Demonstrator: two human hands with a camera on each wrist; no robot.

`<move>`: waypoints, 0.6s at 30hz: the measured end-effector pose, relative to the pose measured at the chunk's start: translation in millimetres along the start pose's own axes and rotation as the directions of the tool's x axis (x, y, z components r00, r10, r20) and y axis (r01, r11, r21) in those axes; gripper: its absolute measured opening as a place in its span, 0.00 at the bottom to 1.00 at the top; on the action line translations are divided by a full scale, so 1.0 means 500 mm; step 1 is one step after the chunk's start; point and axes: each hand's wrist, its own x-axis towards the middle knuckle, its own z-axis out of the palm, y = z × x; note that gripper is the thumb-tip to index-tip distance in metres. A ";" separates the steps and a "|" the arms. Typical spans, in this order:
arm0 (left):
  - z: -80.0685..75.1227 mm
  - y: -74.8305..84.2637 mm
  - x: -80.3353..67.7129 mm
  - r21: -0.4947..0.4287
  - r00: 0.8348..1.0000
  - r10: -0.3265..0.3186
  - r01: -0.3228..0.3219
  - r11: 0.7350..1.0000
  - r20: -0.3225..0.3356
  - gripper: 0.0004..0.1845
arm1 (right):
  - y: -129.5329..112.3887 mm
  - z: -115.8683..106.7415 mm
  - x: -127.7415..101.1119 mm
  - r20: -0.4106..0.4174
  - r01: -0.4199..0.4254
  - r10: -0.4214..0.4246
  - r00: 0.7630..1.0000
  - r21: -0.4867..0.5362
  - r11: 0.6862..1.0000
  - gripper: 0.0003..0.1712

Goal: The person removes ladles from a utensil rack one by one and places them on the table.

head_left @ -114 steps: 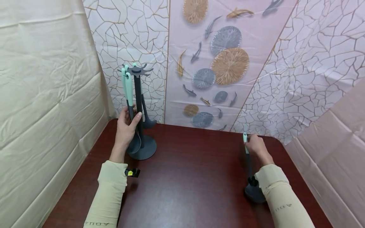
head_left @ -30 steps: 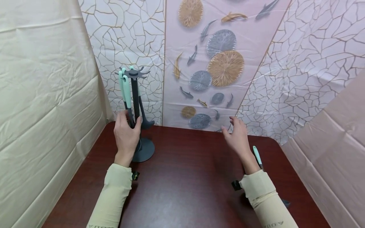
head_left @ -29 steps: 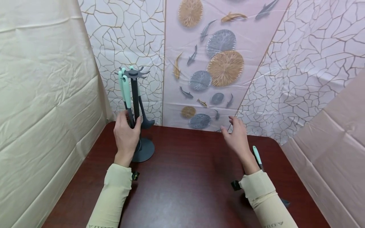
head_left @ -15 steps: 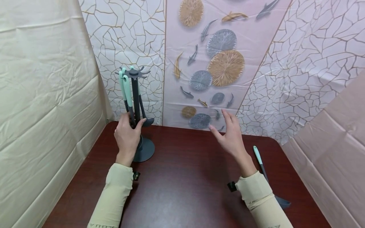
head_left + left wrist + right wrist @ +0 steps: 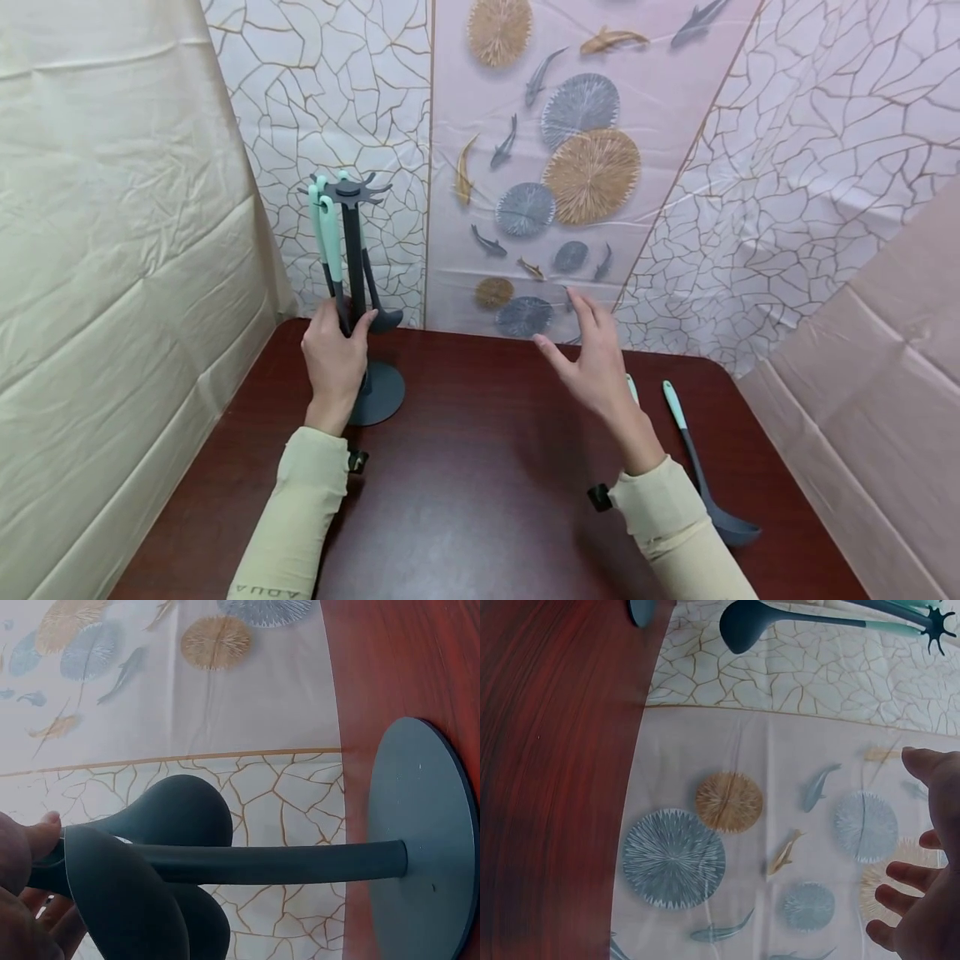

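Note:
A dark utensil stand (image 5: 353, 267) with a round base (image 5: 382, 396) stands at the back left, with several mint-handled utensils hanging from its hooked top. My left hand (image 5: 333, 362) is curled round the pole and the hanging utensils' dark shafts; its thumb shows at the pole in the left wrist view, beside dark utensil heads (image 5: 124, 892). A ladle (image 5: 386, 320) hangs on the stand's far side. My right hand (image 5: 596, 367) is in the air right of the stand, fingers apart, holding nothing. Farther right, a mint-handled ladle (image 5: 731, 525) lies on the table.
Behind my right wrist, another mint handle end (image 5: 632, 389) shows, the rest hidden by the arm. The dark red table (image 5: 465, 467) meets a patterned cloth (image 5: 525, 208) at the back. Cream cloth (image 5: 150, 275) hangs close on the left, pale cloth (image 5: 862, 358) on the right.
My right hand has let go of a mint-handled utensil at the right and moved left with its fingers spreading. More of the ladle on the table now shows. My left hand keeps to the stand.

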 end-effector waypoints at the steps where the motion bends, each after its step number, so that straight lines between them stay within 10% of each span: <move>1: -0.001 0.000 0.000 -0.004 1.000 -0.001 0.001 1.000 0.000 0.18 | -0.001 0.001 0.000 -0.004 0.004 -0.004 1.000 0.001 1.000 0.49; 18: -0.040 -0.033 0.034 -0.103 0.987 -0.103 0.116 0.988 0.126 0.18 | -0.030 0.004 0.000 -0.002 0.025 -0.025 1.000 0.016 1.000 0.49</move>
